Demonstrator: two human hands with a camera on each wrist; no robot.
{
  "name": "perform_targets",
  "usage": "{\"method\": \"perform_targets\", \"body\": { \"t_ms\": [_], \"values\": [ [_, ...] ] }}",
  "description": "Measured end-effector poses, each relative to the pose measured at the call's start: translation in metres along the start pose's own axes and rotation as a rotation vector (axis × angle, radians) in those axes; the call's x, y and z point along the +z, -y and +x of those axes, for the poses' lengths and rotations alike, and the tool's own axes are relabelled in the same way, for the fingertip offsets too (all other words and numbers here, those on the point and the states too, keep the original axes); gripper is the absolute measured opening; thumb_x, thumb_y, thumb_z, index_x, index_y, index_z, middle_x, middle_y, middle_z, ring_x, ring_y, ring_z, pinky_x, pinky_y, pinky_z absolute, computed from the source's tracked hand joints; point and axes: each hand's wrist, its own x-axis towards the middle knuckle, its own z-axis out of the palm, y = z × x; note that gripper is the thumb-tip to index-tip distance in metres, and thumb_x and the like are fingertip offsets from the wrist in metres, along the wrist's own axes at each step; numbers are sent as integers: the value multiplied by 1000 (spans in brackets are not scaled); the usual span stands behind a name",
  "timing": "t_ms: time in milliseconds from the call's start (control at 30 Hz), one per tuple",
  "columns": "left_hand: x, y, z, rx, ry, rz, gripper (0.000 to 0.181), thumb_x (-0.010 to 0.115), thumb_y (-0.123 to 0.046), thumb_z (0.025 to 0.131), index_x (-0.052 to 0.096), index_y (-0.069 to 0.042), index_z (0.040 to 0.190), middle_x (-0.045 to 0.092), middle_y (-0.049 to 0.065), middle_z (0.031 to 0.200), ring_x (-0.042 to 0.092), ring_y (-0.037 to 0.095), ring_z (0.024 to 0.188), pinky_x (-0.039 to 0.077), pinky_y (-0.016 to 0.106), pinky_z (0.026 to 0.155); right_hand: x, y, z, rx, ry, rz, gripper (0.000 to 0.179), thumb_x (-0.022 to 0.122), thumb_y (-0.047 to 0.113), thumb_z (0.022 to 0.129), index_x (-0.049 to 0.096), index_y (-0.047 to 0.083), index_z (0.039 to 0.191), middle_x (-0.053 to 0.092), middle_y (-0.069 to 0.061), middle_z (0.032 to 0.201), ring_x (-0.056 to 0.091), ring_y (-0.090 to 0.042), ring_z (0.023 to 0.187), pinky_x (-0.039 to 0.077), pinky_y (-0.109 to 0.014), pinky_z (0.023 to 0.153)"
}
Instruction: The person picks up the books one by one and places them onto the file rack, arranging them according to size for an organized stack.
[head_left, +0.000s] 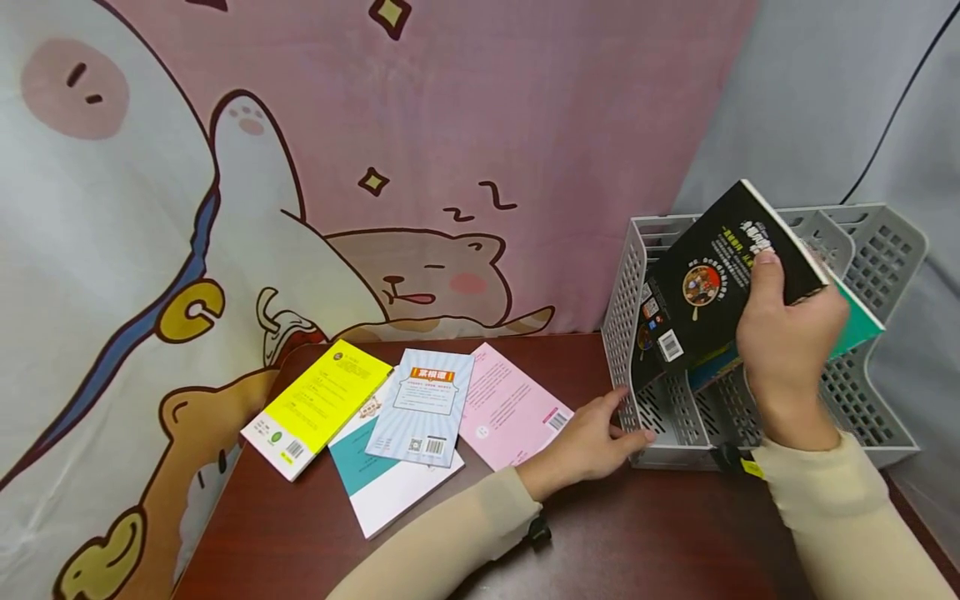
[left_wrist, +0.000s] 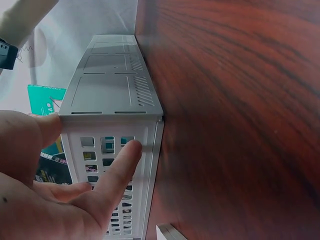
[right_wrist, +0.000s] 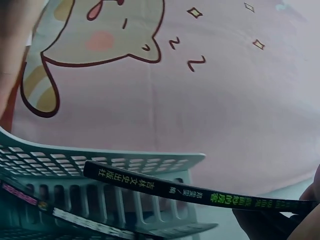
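My right hand (head_left: pixel 791 333) grips a black paperback book (head_left: pixel 738 242), thumb on its back cover. The book is tilted over the left part of a light grey file rack (head_left: pixel 675 457). In the right wrist view its spine (right_wrist: pixel 165 189) stands above the perforated wall. My left hand (head_left: pixel 588 437) touches the rack's front left corner. In the left wrist view one straight finger (left_wrist: pixel 117 172) lies along the holed side wall, and the thumb is at the corner edge. A teal book (head_left: pixel 855 321) shows behind my right hand; whether it is held too, I cannot tell.
Left of the rack on the dark red table (head_left: pixel 600 533) lie a yellow book (head_left: pixel 322 404), a pale blue book (head_left: pixel 423 400) overlapping a white-and-teal book (head_left: pixel 393 492), and a pink book (head_left: pixel 510 404). Another dark spine (right_wrist: pixel 95 222) is inside the rack. A cartoon cloth hangs behind.
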Motion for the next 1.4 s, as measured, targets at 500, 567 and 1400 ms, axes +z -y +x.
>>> {"method": "perform_targets", "body": {
  "t_ms": [500, 567, 1400],
  "values": [
    [-1, 2, 1, 3, 10, 24, 81, 77, -48, 102, 44, -16, 170, 71, 8, 137, 68, -10, 92, 52, 19, 106, 20, -36, -14, -163, 144, -211, 32, 63, 29, 111, 78, 23, 138, 81, -17, 122, 70, 11, 88, 51, -2, 71],
    [-1, 2, 2, -3, 11, 25, 82, 76, -48, 102, 44, -16, 170, 72, 8, 137, 68, -11, 91, 52, 19, 106, 22, -40, -15, -185, 158, -225, 31, 62, 29, 111, 80, 20, 135, 82, -15, 116, 68, 10, 85, 50, -2, 69],
    [-4, 0, 2, 12, 10, 54, 81, 75, -50, 103, 44, -16, 170, 74, 6, 136, 71, -10, 95, 53, 18, 106, 42, -73, -42, -287, 235, -352, 53, 62, 18, 111, 57, 25, 163, 78, -26, 132, 71, -37, 73, 52, -33, 65]
  ]
}}
